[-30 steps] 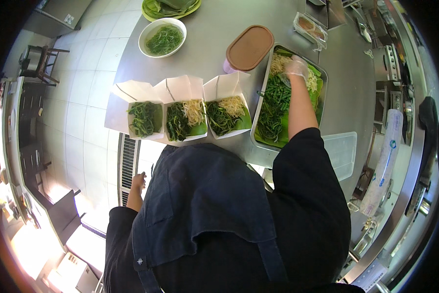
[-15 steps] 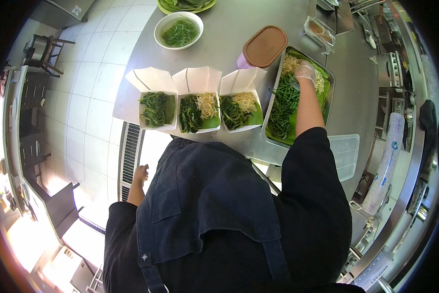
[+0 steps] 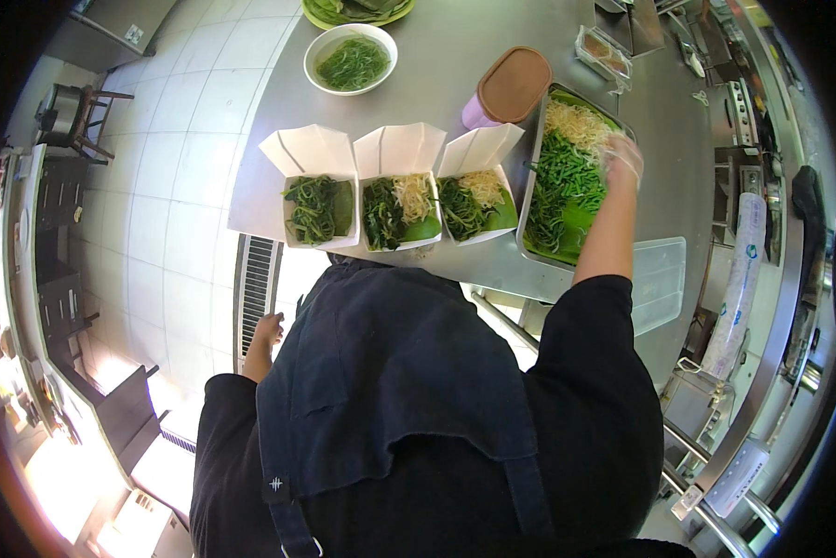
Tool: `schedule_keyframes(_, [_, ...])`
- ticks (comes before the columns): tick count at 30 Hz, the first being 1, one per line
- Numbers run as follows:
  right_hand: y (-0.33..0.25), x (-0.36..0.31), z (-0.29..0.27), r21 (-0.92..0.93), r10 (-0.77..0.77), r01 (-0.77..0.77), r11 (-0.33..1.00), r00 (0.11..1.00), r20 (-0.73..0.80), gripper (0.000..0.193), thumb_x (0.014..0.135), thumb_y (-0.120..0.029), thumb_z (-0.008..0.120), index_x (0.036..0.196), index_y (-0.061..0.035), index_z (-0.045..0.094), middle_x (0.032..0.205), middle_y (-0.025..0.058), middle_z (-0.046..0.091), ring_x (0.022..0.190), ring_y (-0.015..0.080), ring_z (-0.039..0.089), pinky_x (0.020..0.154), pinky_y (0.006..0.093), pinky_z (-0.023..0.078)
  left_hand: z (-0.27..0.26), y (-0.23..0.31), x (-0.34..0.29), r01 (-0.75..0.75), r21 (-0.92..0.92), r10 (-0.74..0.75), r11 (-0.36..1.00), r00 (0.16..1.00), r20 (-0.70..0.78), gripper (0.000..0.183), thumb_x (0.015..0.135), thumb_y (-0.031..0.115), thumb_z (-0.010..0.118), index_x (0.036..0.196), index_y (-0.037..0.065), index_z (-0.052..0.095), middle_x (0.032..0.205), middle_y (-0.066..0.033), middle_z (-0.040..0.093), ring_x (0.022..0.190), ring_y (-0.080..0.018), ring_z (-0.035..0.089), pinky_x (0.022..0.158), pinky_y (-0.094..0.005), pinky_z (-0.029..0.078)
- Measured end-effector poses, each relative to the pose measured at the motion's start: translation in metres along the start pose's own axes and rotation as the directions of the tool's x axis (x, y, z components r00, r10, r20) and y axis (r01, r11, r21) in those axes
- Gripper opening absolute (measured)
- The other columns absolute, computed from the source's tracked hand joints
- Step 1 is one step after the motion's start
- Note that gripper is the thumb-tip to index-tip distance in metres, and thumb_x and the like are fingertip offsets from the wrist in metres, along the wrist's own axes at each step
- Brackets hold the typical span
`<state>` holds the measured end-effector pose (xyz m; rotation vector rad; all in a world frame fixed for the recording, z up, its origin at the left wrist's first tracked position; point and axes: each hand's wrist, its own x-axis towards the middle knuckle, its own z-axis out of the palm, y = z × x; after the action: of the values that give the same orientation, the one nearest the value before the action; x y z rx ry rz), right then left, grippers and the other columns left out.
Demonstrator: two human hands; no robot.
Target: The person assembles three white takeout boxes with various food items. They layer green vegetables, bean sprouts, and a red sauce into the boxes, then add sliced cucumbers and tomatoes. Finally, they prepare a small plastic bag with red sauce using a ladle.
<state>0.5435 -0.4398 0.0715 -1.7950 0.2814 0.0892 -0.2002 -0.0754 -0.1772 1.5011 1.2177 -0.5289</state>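
Observation:
My right hand (image 3: 621, 162), in a clear glove, is curled at the right side of a metal tray (image 3: 526, 210); what its fingers hold is hidden. Inside the tray, on green leaf, lie pale bean sprouts (image 3: 571, 126), cut green beans (image 3: 571, 175) and dark leafy greens (image 3: 546, 225). Left of the tray stand three open white boxes in a row. The left box (image 3: 320, 237) has greens on leaf; the middle box (image 3: 400, 149) and right box (image 3: 480, 149) hold greens and sprouts. My left hand (image 3: 269, 328) hangs low by my side, bare, its fingers curled with nothing seen in them.
Behind the boxes are a white bowl (image 3: 312, 70) of green shreds and a pink tub with a brown lid (image 3: 514, 84). A green plate (image 3: 381, 20) of leaves sits at the far edge. A clear plastic lid (image 3: 658, 284) lies right of my forearm.
My right hand has moved from the sprouts at the tray's far end toward its right side, uncovering them. The view has shifted slightly; my left hand stays low.

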Motion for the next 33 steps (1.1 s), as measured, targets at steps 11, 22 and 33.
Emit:
schedule_keyframes(11, [-0.086,-0.185,0.022,0.347,-0.050,-0.181,0.920,0.825,0.563,0.037,0.084,-0.007,0.062,0.119,0.0000,0.049,0.114,0.0155,0.056,0.096,0.0250,0.061,0.078,0.0294,0.055,-0.096,0.179,-0.055,-0.071,-0.442,0.182,0.894,0.960,0.213,0.021,0.088,0.020,0.051,0.086,0.002,0.061,0.061,-0.0022,0.054,0.051,-0.0105,0.049,0.047,-0.0232,0.038])
schedule_keyframes(22, [-0.021,-0.368,0.219,-0.038,-0.180,0.851,0.523,0.154,0.972,0.032,0.076,-0.012,0.062,0.108,-0.0099,0.063,0.105,0.0154,0.062,0.097,0.0321,0.060,0.085,0.0376,0.048,-0.074,0.265,-0.054,-0.463,-0.261,0.518,0.847,0.830,0.208,0.025,0.086,0.027,0.064,0.086,0.003,0.058,0.068,-0.0015,0.056,0.058,-0.0088,0.050,0.052,-0.0230,0.040])
schedule_keyframes(33, [0.009,-0.412,0.241,-0.214,-0.380,0.949,0.233,0.291,0.878,0.020,0.079,-0.008,0.050,0.098,-0.0060,0.058,0.099,0.0166,0.057,0.087,0.0358,0.060,0.073,0.0430,0.051,-0.076,0.259,-0.044,-0.466,-0.219,0.510,0.857,0.827,0.236,0.026,0.083,0.028,0.067,0.077,0.004,0.057,0.064,-0.0012,0.054,0.053,-0.0090,0.050,0.049,-0.0240,0.039])
